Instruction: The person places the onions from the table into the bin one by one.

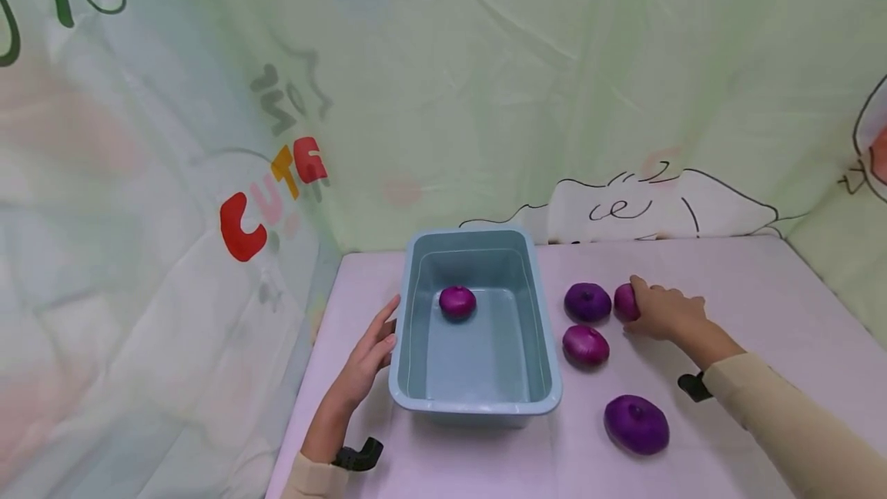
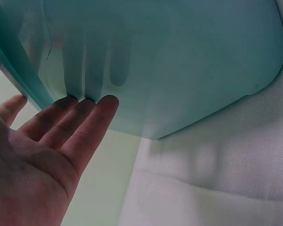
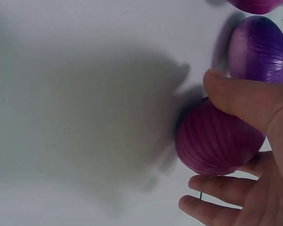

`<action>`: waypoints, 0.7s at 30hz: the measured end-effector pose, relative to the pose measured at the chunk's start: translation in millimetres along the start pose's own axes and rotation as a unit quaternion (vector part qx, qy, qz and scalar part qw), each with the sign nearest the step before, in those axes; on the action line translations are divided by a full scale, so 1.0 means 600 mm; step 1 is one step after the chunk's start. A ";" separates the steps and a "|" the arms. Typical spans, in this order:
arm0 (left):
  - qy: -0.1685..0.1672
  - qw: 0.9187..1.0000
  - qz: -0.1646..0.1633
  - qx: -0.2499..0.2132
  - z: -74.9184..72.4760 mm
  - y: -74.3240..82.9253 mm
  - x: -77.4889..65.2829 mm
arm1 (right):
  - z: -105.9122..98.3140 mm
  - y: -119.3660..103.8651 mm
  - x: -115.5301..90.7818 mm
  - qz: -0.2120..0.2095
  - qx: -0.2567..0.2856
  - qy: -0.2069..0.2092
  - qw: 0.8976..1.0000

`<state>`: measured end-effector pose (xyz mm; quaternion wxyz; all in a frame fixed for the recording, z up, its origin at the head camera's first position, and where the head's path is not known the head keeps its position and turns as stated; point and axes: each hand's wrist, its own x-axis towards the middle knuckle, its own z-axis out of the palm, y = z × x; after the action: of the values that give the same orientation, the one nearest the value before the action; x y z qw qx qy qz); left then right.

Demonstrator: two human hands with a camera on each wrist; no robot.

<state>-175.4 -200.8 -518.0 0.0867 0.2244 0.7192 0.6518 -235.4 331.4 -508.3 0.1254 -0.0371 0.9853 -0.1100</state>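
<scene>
My left hand (image 1: 366, 360) rests against the left side of a light blue plastic bin (image 1: 476, 409). In the left wrist view its straight fingers (image 2: 92, 129) touch the bin's outer wall. A reddish-purple onion (image 1: 457, 302) lies inside the bin, toward the far end. Right of the bin, my right hand (image 1: 668, 314) holds another red onion (image 1: 626, 303) between thumb and fingers; in the right wrist view this onion (image 3: 219, 139) has the thumb on one side and fingers on the other. Close beside it is a darker purple onion (image 1: 587, 303).
Nearer to me on the table lie a magenta onion (image 1: 585, 346) and a larger dark purple onion (image 1: 637, 425). The pale table (image 1: 478, 468) meets a printed light green curtain (image 1: 443, 98) at the back and on the left.
</scene>
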 end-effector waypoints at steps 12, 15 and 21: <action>0.007 1.000 -0.008 0.009 0.003 -0.007 -0.003 | 0.018 0.020 0.005 0.029 0.024 0.010 0.999; 0.007 1.000 -0.006 0.010 0.003 -0.006 -0.003 | 0.015 0.024 -0.001 0.035 0.030 0.010 0.999; 0.007 1.000 -0.003 0.005 0.001 -0.003 -0.002 | -0.001 0.031 -0.010 0.040 0.033 0.032 0.998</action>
<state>-174.4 -200.8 -519.8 0.0825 0.2185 0.7240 0.6491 -230.9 350.1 -510.2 0.0992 0.0101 0.9854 -0.1383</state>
